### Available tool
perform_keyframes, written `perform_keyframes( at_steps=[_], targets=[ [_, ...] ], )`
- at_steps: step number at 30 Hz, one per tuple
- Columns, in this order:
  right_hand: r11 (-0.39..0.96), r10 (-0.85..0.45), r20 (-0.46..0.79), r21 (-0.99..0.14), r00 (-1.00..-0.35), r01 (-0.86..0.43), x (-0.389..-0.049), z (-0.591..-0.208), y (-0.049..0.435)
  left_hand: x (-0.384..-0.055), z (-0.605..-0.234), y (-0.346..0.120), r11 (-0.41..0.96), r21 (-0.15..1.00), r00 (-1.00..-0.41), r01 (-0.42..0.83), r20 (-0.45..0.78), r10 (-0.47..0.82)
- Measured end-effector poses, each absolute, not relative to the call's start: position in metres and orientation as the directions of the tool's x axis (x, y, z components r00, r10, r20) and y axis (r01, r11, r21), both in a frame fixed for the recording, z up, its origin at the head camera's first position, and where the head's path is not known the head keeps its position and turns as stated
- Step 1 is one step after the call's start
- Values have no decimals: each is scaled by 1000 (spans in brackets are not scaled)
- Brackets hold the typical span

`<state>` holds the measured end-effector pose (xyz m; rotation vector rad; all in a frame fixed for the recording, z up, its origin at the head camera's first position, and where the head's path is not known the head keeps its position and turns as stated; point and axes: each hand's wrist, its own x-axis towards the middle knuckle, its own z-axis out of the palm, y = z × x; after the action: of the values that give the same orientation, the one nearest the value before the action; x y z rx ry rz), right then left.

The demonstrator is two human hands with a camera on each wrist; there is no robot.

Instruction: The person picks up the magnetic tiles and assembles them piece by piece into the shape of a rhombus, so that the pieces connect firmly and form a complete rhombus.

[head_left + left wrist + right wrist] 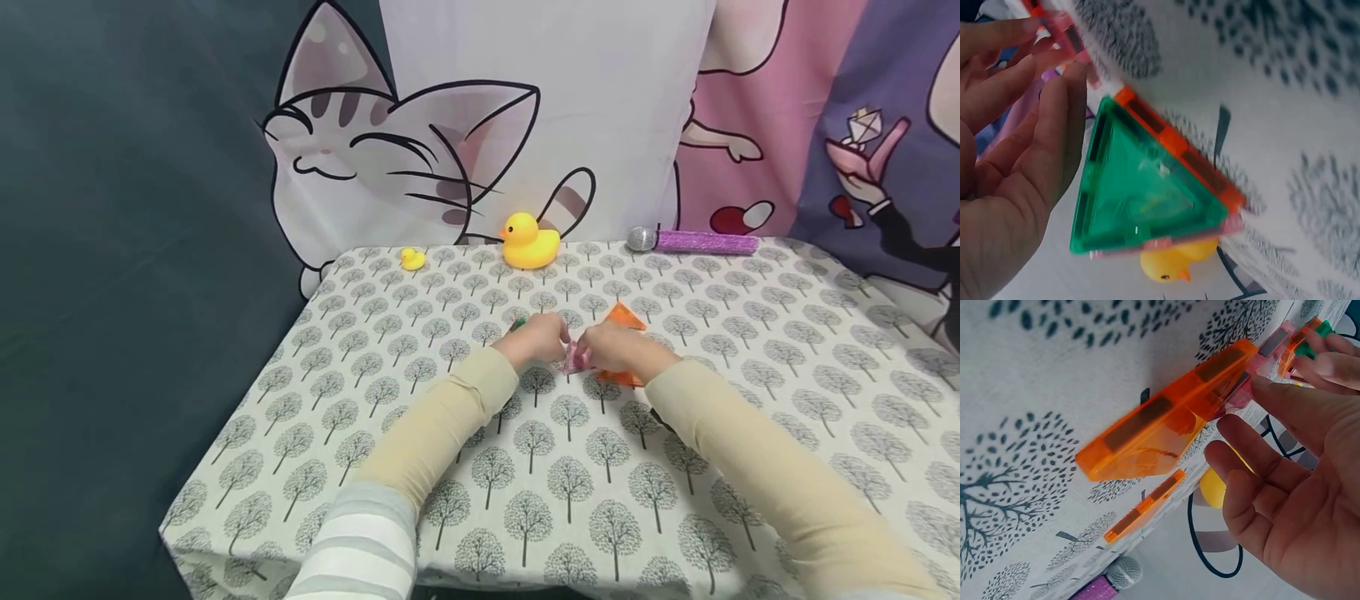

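Note:
My left hand [534, 337] and right hand [611, 345] meet over the middle of the table, with a pink magnetic tile [573, 360] between them. In the right wrist view, the right thumb and a finger pinch pink tile [1242, 394] beside an orange tile [1147, 425]. My left fingertips hold the pink piece [1066, 39] in the left wrist view. Close to the left hand stands a green triangular tile [1138, 187], with orange and pink edges against it. Beyond the right hand lies an orange triangular tile [625, 316]. The hands hide part of the tiles.
Along the back of the tree-print tablecloth [450, 492] are a small yellow duck [412, 259], a larger yellow duck [529, 242] and a purple microphone [701, 242]. A cartoon cat curtain [600, 83] hangs behind the table. A dark curtain [135, 208] covers the left.

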<state>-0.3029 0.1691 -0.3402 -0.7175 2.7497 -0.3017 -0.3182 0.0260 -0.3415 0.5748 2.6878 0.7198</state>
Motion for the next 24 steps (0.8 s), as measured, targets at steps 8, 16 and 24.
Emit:
perform_keyframes(
  at_steps=[8,16,24],
  targets=[
    [820,-565,-167,-218,-808,-529,-300,-342,172,-321,-350,36,849,373,-873,375,-166,459],
    [926,-365,-292,-207,-884,-314,-305,-332,193,-320,-349,41,870,324,-880,372,-177,442],
    [924,-374,-397,-233,-838,-302,-309,-340,206,-319,-350,42,880,303,-889,365,-169,426]
  ],
)
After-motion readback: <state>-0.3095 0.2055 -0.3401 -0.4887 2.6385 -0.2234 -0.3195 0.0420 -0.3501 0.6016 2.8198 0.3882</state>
